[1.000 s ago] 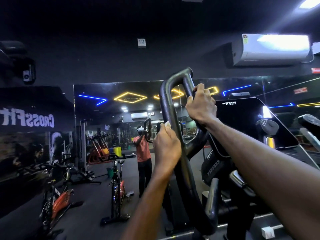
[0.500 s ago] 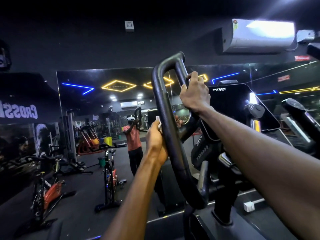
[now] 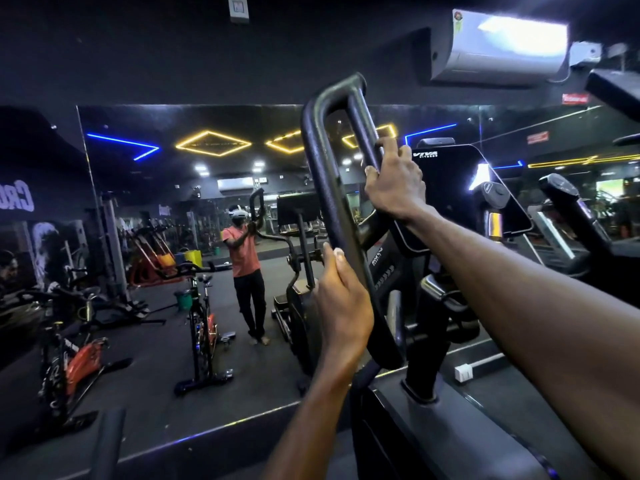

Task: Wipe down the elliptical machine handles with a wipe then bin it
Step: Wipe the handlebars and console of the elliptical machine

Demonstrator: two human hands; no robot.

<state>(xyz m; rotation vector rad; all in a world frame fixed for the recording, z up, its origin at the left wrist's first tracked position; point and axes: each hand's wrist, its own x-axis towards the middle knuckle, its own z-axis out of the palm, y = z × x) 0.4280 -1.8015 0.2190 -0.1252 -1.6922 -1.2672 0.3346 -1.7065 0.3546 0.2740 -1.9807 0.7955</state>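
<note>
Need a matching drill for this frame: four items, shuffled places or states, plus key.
Things:
1. left hand
2. right hand
3. air conditioner
4. green bucket

Places or states:
A. mounted high on the wall, upper right
B. grips the handle loop's near bar, low down
C. on the floor, seen in the mirror
D. grips the handle loop's far bar, higher up

Pairs: 1-B, 2-D, 3-A, 4-C

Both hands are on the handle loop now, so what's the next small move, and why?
Probably slide the left hand further down the handle loop's near bar: it grips mid-bar, the right hand steadies the far bar, and a lower stretch remains.
</note>
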